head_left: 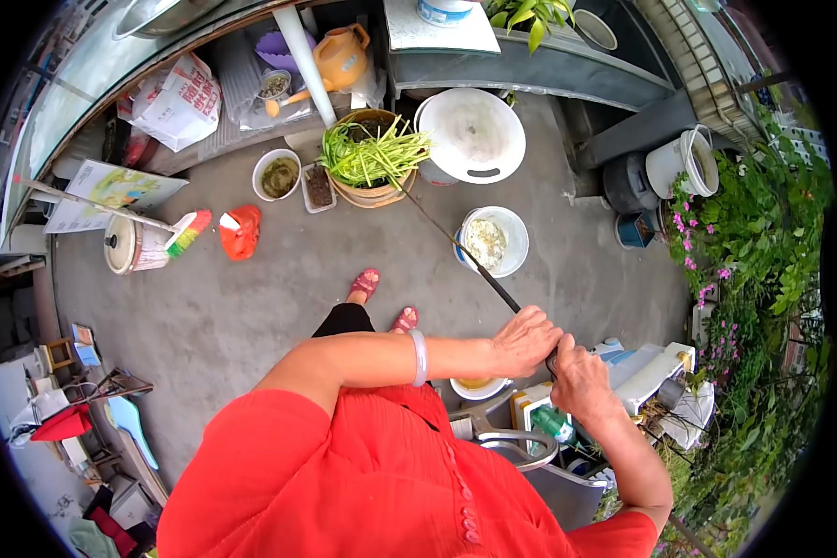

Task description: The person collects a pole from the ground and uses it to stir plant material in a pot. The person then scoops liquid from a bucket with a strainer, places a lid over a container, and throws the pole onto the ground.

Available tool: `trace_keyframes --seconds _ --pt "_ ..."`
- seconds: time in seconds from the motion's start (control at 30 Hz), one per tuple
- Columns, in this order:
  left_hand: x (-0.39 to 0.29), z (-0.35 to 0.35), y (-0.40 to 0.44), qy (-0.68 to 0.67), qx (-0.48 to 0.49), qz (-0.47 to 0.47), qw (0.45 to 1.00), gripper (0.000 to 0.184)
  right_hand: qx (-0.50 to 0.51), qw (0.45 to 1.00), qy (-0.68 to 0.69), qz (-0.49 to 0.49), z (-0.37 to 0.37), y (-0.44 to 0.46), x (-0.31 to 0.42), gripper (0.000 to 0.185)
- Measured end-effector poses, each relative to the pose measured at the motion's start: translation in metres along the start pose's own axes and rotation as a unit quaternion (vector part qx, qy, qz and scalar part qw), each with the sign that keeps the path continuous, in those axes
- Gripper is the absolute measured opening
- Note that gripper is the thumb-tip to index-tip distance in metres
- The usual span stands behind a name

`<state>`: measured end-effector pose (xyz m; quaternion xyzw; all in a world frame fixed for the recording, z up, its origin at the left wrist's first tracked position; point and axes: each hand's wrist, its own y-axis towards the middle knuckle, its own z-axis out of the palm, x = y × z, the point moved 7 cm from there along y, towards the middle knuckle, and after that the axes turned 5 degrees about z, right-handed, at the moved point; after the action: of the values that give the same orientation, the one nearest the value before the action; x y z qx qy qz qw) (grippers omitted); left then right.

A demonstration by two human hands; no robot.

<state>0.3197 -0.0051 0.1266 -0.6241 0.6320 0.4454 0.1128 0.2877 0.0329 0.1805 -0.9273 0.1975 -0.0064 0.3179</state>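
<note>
A smooth grey floor [223, 321] is spanning the frame beneath a long pole [499, 290], slanting from upper centre to right of centre and looking stiff and fairly light, its thicker, dark end seemingly offering the surest hold. Thin, soft green stalks [372, 156] are spilling over a round pot [381, 195]. The left hand [524, 342] and right hand [581, 377] are gripping the pole, close together.

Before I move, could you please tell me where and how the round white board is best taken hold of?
Probably by the slot in the near edge of the round white board, coming from the person's side; that long opening faces this way.
</note>
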Motion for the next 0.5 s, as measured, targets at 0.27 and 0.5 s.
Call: trace_keyframes --seconds 0.27,0.5 --pt "0.022 0.007 -0.001 -0.048 0.066 -0.037 0.996 0.01 0.046 0.998 0.028 -0.028 0.001 0.021 0.009 0.035" --pt "0.039 -0.024 0.011 -0.093 0.081 -0.051 0.991 0.011 0.084 0.996 0.04 -0.009 -0.023 0.046 0.013 0.027"
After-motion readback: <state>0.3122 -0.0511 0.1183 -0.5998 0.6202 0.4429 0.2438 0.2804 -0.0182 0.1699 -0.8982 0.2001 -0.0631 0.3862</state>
